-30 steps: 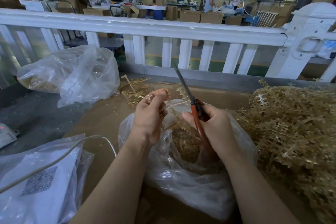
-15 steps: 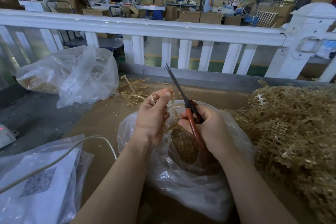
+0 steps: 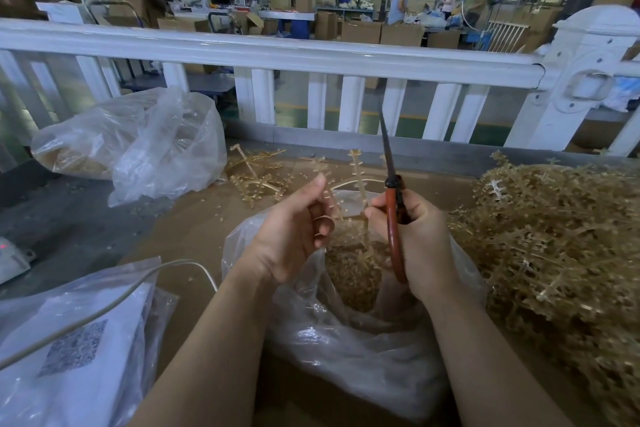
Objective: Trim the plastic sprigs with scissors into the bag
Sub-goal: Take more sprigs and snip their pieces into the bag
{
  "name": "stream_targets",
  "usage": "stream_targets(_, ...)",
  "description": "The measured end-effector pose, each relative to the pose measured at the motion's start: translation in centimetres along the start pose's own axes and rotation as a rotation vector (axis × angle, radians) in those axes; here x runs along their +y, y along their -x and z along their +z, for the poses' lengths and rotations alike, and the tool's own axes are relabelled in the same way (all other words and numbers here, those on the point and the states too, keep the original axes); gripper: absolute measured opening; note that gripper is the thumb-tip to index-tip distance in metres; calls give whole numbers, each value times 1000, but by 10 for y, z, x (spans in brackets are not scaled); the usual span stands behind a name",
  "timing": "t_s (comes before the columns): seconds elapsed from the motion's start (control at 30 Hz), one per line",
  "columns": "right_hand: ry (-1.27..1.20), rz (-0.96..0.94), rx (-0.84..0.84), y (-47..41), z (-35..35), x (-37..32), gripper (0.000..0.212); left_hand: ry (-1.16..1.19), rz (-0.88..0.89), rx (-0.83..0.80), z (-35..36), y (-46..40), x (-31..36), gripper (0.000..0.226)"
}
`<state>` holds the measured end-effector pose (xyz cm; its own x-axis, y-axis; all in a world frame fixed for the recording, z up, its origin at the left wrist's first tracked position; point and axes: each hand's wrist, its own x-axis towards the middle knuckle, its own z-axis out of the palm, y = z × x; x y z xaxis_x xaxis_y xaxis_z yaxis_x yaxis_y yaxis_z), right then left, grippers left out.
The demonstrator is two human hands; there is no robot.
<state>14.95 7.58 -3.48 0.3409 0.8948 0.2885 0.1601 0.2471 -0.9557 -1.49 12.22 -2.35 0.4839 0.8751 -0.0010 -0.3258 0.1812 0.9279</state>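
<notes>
sprig heap (image 3: 554,236) crowds right (fence (image 3: 311,59) behind)

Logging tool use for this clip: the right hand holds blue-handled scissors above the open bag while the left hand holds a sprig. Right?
Not quite: the head view shows the scissors have red handles, not blue. The right hand does hold them above the open bag, and the left hand holds a sprig.

- Scissors (image 3: 394,218): red-orange handles, dark blades.
- Sprigs (image 3: 554,236): pale gold, heaped.
- Bag (image 3: 363,357): clear plastic, golden-brown trimmings inside.
- Fence (image 3: 277,59): white.
- Tabletop (image 3: 194,229): cardboard brown.
</notes>
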Motion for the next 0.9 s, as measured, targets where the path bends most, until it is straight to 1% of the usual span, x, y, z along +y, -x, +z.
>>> stream_targets(0.07,-21,-6,14,0,-2,0,14,-25,-8,-47,-2,2,1,21)
stream_targets(0.2,-21,-19,24,0,-3,2,15,-118,13,-122,-2,3,1,11)
stream_targets(0.3,-13,-19,26,0,-3,3,15,-119,34,-99,-1,1,0,15)
stream_targets(0.43,11,-44,29,-2,-2,7,11,-74,37,-56,-1,-1,-1,11)
stream_targets(0.53,56,-53,36,-4,0,10,10,-1,31,-4,-2,-3,-2,11)
stream_targets(0.6,53,-41,46,-4,0,10,16,93,34,52,-3,-3,-2,12)
stream_targets(0.7,114,-34,75,-6,1,10,38,305,98,153,-5,-5,1,9)
stream_targets(0.73,148,-25,78,-6,2,11,45,355,116,188,-6,-6,2,12)
stream_targets(0.77,174,-16,76,-6,2,12,48,382,124,224,-6,-7,2,17)
stream_targets(0.83,210,-11,74,-6,1,14,46,368,137,289,-5,-8,2,25)
stream_targets(0.9,253,-34,74,-6,0,15,46,316,170,335,-3,-9,1,26)
